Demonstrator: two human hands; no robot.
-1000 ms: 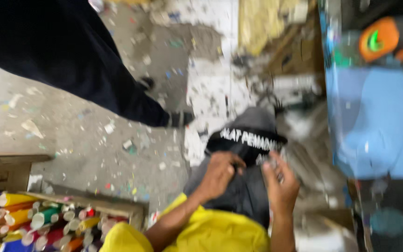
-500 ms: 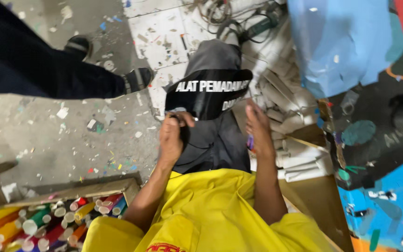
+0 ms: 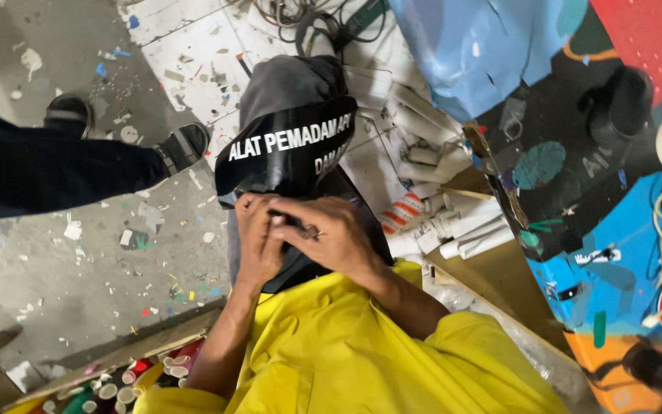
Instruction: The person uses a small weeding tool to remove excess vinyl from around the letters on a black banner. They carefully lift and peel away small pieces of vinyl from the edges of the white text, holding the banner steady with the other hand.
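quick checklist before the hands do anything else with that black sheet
1. Both hands on the black sheet: ok. Left hand and right hand meet at its near edge.
2. Sheet lies flat: not ok, it bows over the grey-clad knee.
3. What the fingertips pinch: cannot tell, they cover it.
4. Space to the left: not ok, another person's sandalled foot stands close by.
5. Space to the right: not ok, white tubes are piled there.
6. Floor: not ok, littered with paper scraps.

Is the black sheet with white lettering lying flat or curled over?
Curled: the glossy black sheet with white lettering arches over the grey-clad knee, both hands pinching its near edge.
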